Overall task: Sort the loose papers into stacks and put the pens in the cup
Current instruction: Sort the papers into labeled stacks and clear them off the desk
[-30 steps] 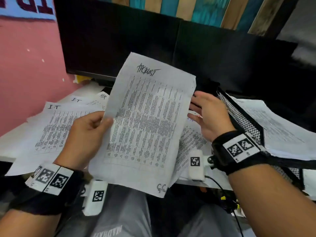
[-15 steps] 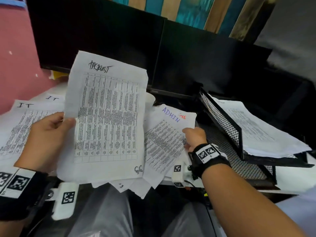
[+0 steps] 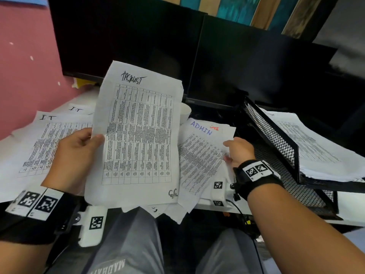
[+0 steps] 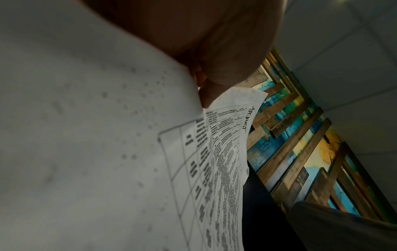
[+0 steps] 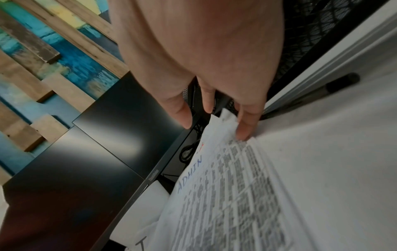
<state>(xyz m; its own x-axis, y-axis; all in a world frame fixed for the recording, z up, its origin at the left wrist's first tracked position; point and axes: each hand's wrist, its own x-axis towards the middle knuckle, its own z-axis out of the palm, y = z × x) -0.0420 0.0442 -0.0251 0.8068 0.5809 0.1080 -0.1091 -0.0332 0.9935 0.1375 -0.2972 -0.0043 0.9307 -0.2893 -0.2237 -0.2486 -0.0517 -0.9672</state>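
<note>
Two hands were at work: the left hand (image 3: pixel 74 157) pinched the raised table-printed sheet (image 3: pixel 138 135) by its left edge, while the right hand (image 3: pixel 240 150), fingers (image 5: pixel 244 129) loosely straight, touched the ADMIN sheet (image 3: pixel 201 153) lying rightward on the bench (image 3: pixel 351 210), its long axis angled toward the monitors.

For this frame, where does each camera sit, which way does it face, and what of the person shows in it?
Head: looks forward and down at the desk; both forearms, left hand, right hand and knees show.
Left wrist: looks along the hand and up the held sheet; a thumb shows.
Right wrist: looks along the fingers to the ADMIN sheet and monitors.
Shared: head and left wrist show the held sheet; head and right wrist the ADMIN sheet.
</note>
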